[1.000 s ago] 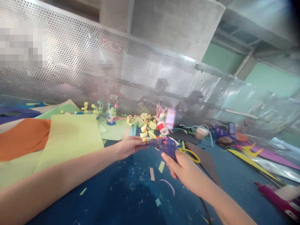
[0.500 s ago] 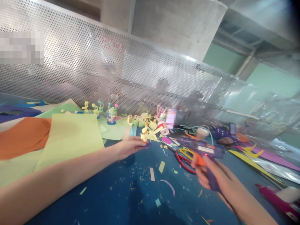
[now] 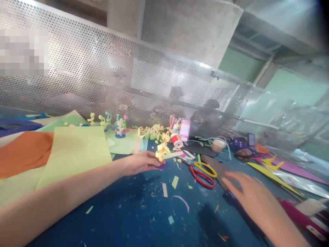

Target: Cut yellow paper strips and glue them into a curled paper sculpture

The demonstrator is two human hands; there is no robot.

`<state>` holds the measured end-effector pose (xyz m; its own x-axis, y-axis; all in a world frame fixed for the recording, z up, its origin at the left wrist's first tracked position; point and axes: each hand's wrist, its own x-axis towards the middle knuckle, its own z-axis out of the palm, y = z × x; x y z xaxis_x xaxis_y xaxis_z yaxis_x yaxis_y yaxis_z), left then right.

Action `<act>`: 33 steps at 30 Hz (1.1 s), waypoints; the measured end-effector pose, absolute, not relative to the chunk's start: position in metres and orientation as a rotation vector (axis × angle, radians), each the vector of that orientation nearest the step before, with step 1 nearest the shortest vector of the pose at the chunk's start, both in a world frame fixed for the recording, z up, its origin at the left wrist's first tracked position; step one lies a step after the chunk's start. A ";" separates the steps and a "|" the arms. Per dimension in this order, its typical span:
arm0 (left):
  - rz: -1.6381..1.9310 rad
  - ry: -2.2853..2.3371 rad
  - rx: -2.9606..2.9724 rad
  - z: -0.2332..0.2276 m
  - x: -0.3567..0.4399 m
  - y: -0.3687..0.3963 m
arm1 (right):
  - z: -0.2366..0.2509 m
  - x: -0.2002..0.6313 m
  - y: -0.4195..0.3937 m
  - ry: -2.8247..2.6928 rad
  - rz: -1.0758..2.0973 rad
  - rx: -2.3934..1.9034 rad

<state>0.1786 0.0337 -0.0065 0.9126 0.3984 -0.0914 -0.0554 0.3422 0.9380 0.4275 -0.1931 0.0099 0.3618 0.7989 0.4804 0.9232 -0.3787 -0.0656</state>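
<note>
No text, label, brand, number or sign could be read anywhere in the view; the patches on the far mesh screen were blurred out.

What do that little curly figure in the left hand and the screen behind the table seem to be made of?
The curly figure looks like matte coloured paper: thin yellow and orange strips curled into loops, pinched by the left hand. The screen looks like perforated sheet metal, silvery and slightly shiny, with rows of small round holes; it could also be coated plastic.
</note>
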 end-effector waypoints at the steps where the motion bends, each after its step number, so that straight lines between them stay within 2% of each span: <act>1: 0.275 0.320 1.209 -0.005 0.178 0.032 | 0.023 0.407 -0.178 -1.604 -0.423 -2.212; 5: 0.153 0.267 1.306 -0.002 0.174 0.025 | 0.055 0.343 -0.126 -1.803 -0.009 -1.928; 9: 0.095 0.235 1.332 -0.002 0.173 0.025 | 0.051 0.331 -0.108 -1.751 0.427 -1.879; 12: 0.098 0.238 1.294 -0.003 0.174 0.028 | 0.045 0.336 -0.107 -1.691 0.584 -1.796; 33: 0.085 0.216 1.278 -0.004 0.175 0.029 | 0.034 0.326 -0.099 -1.676 0.694 -1.644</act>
<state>0.1747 0.0292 -0.0040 0.9766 0.1830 -0.1126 0.0562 0.2885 0.9558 0.3259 -0.0993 0.0340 0.0286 0.9945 0.1007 0.6320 0.0601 -0.7726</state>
